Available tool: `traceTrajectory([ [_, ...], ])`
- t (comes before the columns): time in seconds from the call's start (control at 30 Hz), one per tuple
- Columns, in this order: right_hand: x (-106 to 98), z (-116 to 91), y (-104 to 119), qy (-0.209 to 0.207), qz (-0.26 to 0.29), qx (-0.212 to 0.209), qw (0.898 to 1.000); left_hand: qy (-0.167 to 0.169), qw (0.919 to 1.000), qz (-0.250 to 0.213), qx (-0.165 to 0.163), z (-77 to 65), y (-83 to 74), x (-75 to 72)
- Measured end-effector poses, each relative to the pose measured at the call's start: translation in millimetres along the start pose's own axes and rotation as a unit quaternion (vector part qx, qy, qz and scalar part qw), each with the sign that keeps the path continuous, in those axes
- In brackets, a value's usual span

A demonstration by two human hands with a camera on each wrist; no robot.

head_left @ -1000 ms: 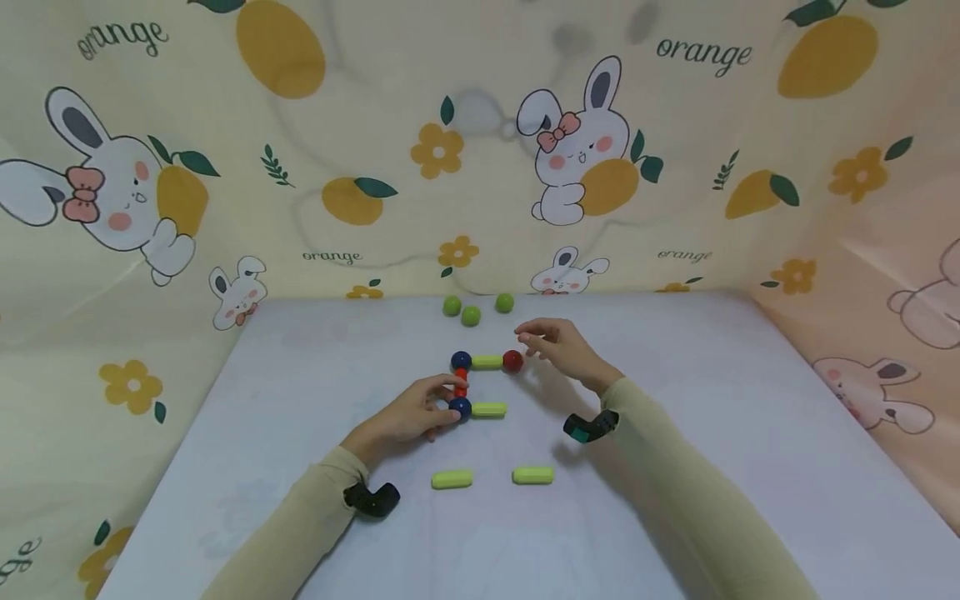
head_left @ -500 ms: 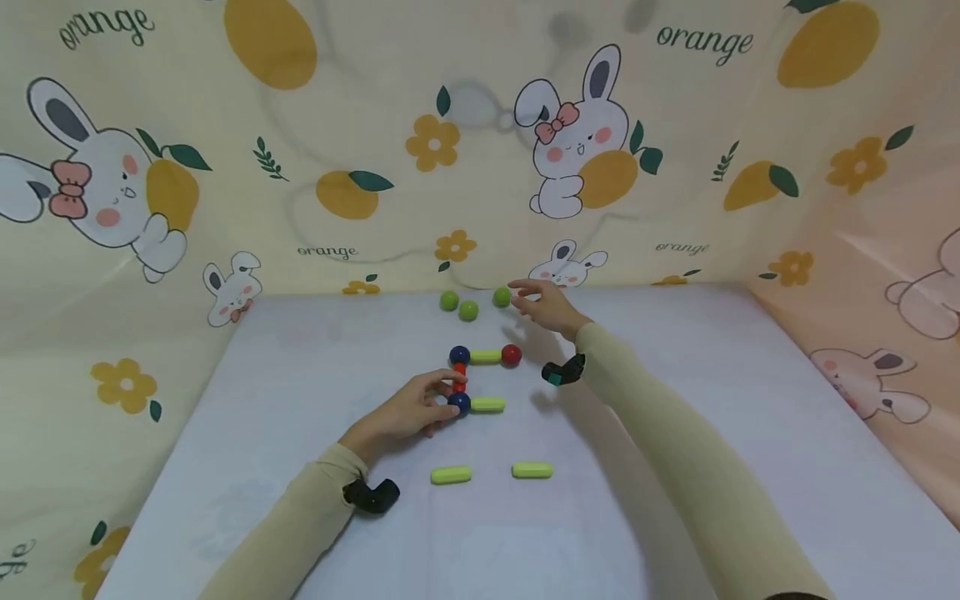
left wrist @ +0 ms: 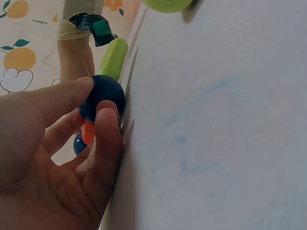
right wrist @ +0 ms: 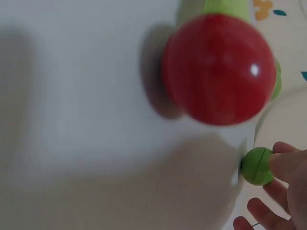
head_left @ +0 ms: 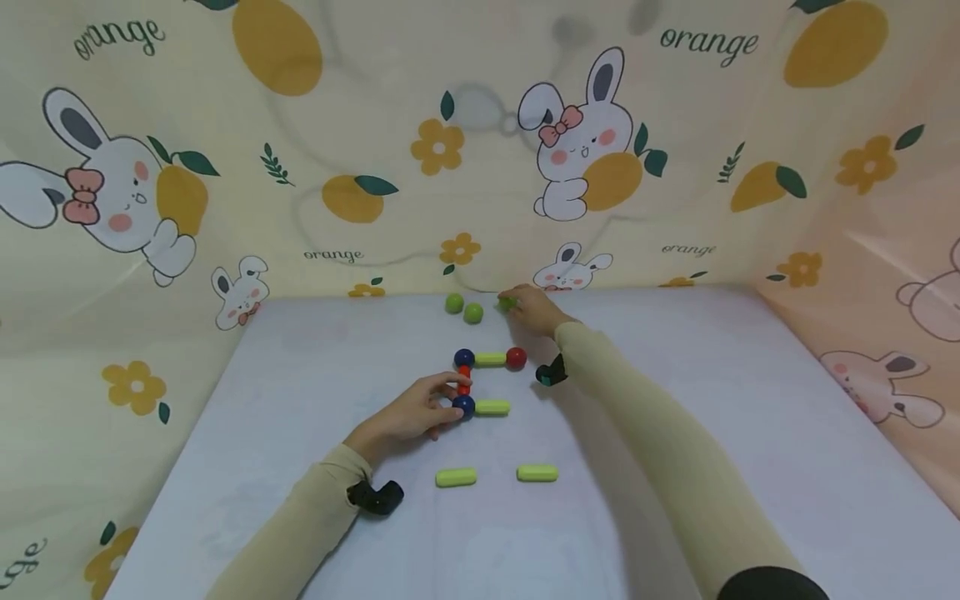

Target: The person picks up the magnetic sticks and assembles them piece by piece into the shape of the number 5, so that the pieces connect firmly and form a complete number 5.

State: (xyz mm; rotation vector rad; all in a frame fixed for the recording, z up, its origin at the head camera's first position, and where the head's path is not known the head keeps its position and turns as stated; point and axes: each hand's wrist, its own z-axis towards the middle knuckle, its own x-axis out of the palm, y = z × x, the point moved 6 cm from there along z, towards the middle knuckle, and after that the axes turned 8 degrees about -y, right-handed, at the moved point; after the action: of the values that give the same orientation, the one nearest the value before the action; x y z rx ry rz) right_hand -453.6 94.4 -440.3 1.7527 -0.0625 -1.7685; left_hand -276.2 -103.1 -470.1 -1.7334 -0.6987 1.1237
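Observation:
My left hand [head_left: 411,408] pinches a dark blue ball [left wrist: 104,96] between thumb and fingers at the table. This ball is the near corner of a joined piece: a red stick [head_left: 464,382] runs back to a second blue ball [head_left: 464,358], and a yellow-green stick [head_left: 492,407] points right. From the far blue ball another yellow-green stick [head_left: 491,359] leads to a red ball [head_left: 516,358]. At the back of the table my right hand [head_left: 536,308] has its thumb and a finger on a green ball [right wrist: 258,166], its other fingers spread below.
Two more green balls, a left one [head_left: 453,303] and a nearer one [head_left: 473,313], lie left of the right hand. Two loose yellow-green sticks, left [head_left: 456,477] and right [head_left: 537,473], lie toward the front. A printed cloth [head_left: 360,125] rises behind the table [head_left: 300,350].
My right hand has moved back from beside the red ball to the rightmost green ball and taken hold of it. The left hand stays on the near blue ball.

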Motion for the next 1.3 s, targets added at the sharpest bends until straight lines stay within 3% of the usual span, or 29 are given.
traceTrajectory([
  [0.27, -4.3, -7.0, -13.3, 0.013, -0.003, 0.057, 0.998, 0.000, 1.0000, 0.004, -0.002, -0.3, 1.5, 0.1],
  [0.6, -14.7, -24.1, -31.8, -0.031, 0.046, 0.026, 0.998, 0.000, 0.9999, 0.001, -0.010, 3.5, 3.5, 5.8],
  [0.87, -27.8, -44.4, -21.1, -0.059, 0.087, 0.001, 0.995, -0.007, 0.9999, 0.000, -0.008, 1.2, 1.6, 2.7],
  [1.03, -29.2, -62.9, -16.6, -0.060, 0.127, 0.010, 0.990, -0.010, 0.9999, 0.000, -0.014, -0.5, 0.6, 2.8],
  [1.3, -25.4, -100.3, -14.7, -0.083, 0.201, 0.046, 0.975, -0.008, 0.9999, 0.004, -0.011, -0.8, 1.0, 2.7],
])
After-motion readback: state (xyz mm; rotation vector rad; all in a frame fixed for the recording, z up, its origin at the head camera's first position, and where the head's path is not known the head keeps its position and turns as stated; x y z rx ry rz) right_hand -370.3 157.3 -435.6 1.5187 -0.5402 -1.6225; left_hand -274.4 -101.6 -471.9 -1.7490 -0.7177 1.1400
